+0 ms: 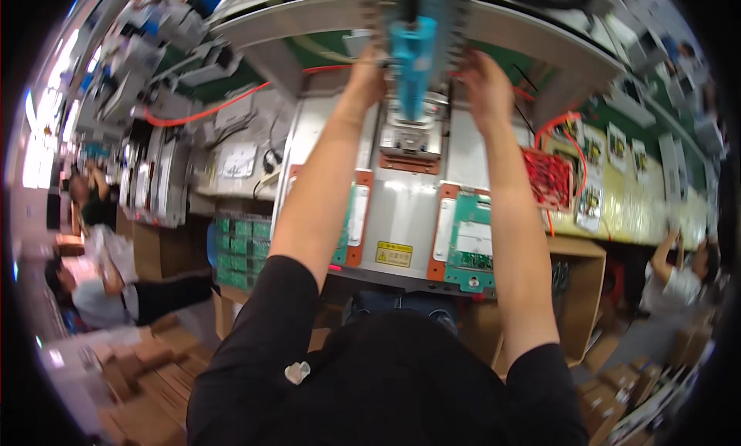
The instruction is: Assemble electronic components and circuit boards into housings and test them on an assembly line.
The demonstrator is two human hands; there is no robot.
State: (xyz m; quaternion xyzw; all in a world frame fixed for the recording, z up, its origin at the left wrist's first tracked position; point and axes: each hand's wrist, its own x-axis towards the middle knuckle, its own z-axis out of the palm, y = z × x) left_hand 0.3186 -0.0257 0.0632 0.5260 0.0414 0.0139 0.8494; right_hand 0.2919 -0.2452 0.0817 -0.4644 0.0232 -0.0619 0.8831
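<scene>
Both my arms reach forward to a bench machine with a blue central part (411, 64) over a metal fixture (411, 136). My left hand (366, 79) is raised at the left side of the machine, its fingertips hidden against the upright there. On the other side, my right hand (489, 91) is beside the right upright with its fingers loosely apart and nothing visible in them. A green circuit board (471, 270) lies in the right red-brown holder (438, 249). Under my left forearm is another holder (360, 214), partly covered, with a green board in it.
A metal bench plate (397, 207) with a yellow warning label (394, 254) lies between the holders. Stacked green boards (241, 249) are at left. A tray of red parts (549, 180) sits at right, above a cardboard box (579, 299). Other people work on both sides.
</scene>
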